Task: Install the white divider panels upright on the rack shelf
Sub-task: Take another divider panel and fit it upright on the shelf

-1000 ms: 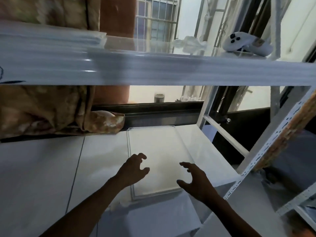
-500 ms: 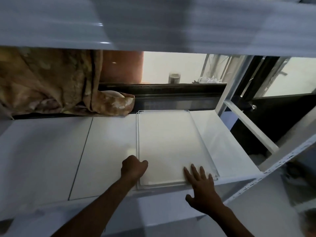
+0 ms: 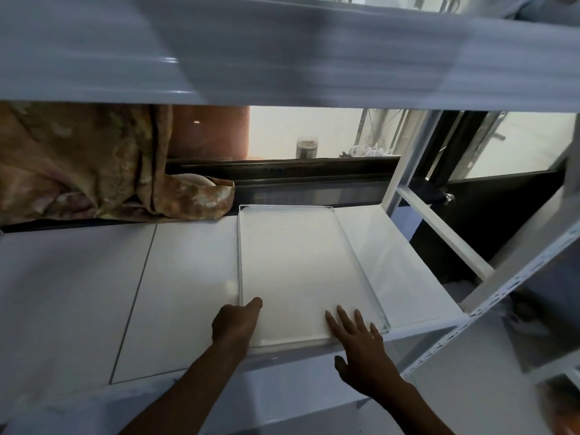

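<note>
A white divider panel [image 3: 295, 265] with a thin raised rim lies flat on the white rack shelf [image 3: 188, 277], toward its right end. My left hand [image 3: 233, 321] is at the panel's near left corner, one finger stretched onto the rim and the others curled under. My right hand [image 3: 357, 343] lies flat with straight spread fingers on the panel's near right edge. No panel stands upright in view.
The upper shelf beam [image 3: 282, 58] crosses the top of the view, close overhead. A white perforated upright post [image 3: 502, 312] and side rail [image 3: 445, 233] bound the shelf on the right. A brown patterned curtain [image 3: 81, 161] hangs behind on the left. A window sill runs behind the shelf.
My head dropped below the upper shelf. Both hands came down from hovering onto the panel's near edge; the left went from a fist to one finger stretched along the rim.
</note>
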Demonstrator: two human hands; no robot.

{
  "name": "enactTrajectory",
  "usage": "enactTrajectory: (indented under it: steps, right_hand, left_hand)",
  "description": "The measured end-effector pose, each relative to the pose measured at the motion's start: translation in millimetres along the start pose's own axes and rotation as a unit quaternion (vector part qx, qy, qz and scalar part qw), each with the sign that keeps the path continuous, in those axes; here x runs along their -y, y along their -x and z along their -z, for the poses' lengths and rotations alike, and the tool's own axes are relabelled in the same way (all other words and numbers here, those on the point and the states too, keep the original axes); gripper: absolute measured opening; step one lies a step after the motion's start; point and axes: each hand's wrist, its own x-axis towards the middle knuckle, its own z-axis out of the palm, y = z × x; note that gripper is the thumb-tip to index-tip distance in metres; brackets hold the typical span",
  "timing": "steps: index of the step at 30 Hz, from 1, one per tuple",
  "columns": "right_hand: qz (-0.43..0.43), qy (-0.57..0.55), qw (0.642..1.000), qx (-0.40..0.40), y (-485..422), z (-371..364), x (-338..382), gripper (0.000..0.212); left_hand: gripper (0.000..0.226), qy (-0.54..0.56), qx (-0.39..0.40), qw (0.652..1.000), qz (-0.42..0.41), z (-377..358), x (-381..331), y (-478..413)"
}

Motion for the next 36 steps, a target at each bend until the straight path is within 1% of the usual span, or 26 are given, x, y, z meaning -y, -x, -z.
enactTrajectory:
  steps: [2,4,6,8,9,10,13,16,18,20,22,24,26,28,33,36]
  right_hand:
    - [0.003,-0.013,1.000,-0.019,4,3,3,0.081]
    - [0.004,-0.040,0.998,-0.050,6,5,6,0.079]
    - [0.015,-0.056,0.996,-0.073,8,10,8,0.078]
    - [0.036,-0.054,0.994,-0.087,6,14,8,0.079]
    - [0.046,-0.056,0.993,-0.089,4,17,7,0.080]
    - [0.052,-0.064,0.993,-0.086,3,20,8,0.081]
    - [0.072,-0.118,0.987,-0.081,0,29,11,0.084]
    - [0.081,-0.164,0.980,-0.079,0,38,16,0.086]
    - [0.092,-0.182,0.975,-0.083,0,42,20,0.092]
    - [0.108,-0.190,0.972,-0.085,-3,45,24,0.099]
    - [0.118,-0.192,0.971,-0.078,-6,50,29,0.102]
    - [0.129,-0.192,0.971,-0.066,-5,59,39,0.104]
    - [0.133,-0.196,0.970,-0.055,-5,66,49,0.106]
    - [0.149,-0.198,0.967,-0.056,-6,71,57,0.109]
    - [0.192,-0.207,0.958,-0.055,-11,77,74,0.112]
    - [0.221,-0.226,0.947,-0.051,-11,83,89,0.112]
  left_hand:
    - [0.048,-0.018,-0.018,0.999,-0.046,-3,1,7]
    - [0.041,0.014,-0.031,0.995,-0.092,0,-2,13]
    - [0.029,0.096,-0.024,0.989,-0.107,6,-6,16]
    - [0.012,0.199,0.020,0.974,-0.104,15,-12,19]
    - [0.009,0.244,0.049,0.962,-0.108,21,-14,21]
    - [0.016,0.269,0.069,0.953,-0.123,27,-18,23]
    - [0.040,0.271,0.094,0.937,-0.199,41,-29,30]
    - [0.052,0.268,0.089,0.923,-0.261,55,-42,41]
    - [0.056,0.225,0.088,0.916,-0.321,66,-49,51]
    - [0.069,0.161,0.119,0.906,-0.374,76,-53,62]
    - [0.087,0.125,0.161,0.896,-0.395,84,-56,71]
    - [0.098,0.154,0.191,0.885,-0.395,91,-57,75]
    - [0.099,0.201,0.210,0.872,-0.393,98,-57,78]
    - [0.094,0.219,0.218,0.859,-0.408,104,-57,82]
    - [0.089,0.200,0.209,0.854,-0.433,120,-64,96]
    - [0.089,0.174,0.178,0.856,-0.453,130,-70,101]
